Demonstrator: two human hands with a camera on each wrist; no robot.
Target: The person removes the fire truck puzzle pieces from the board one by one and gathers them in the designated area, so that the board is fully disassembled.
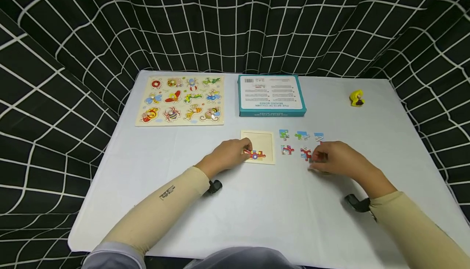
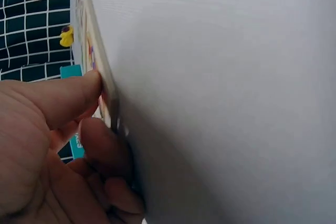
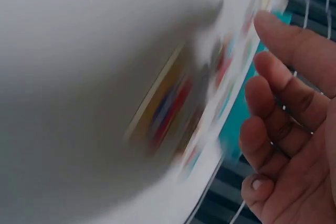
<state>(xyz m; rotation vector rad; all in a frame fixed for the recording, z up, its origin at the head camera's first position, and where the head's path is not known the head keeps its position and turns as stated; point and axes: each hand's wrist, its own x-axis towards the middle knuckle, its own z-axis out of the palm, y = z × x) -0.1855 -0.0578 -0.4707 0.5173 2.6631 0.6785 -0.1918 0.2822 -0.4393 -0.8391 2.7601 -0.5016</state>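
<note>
A small wooden puzzle board (image 1: pixel 264 140) lies on the white table, with red, yellow and blue pieces joined along its near side. My left hand (image 1: pixel 233 153) grips its near-left corner; the left wrist view shows the thumb (image 2: pixel 79 90) on the rim and the curled fingers against the side. Loose jigsaw pieces (image 1: pixel 287 150) lie in two rows to the board's right. My right hand (image 1: pixel 335 159) hovers beside the red piece (image 1: pixel 305 153), fingers loosely bent and holding nothing. Under it, blurred in the right wrist view, lies a tan, red and blue puzzle piece (image 3: pixel 170 106).
A teal-edged box (image 1: pixel 271 95) stands behind the puzzle board. At the back left lies a large insect peg puzzle (image 1: pixel 183 101). A small yellow figure (image 1: pixel 356 98) sits at the back right. Black cloth with white grid lines (image 1: pixel 235 24) hangs around the table.
</note>
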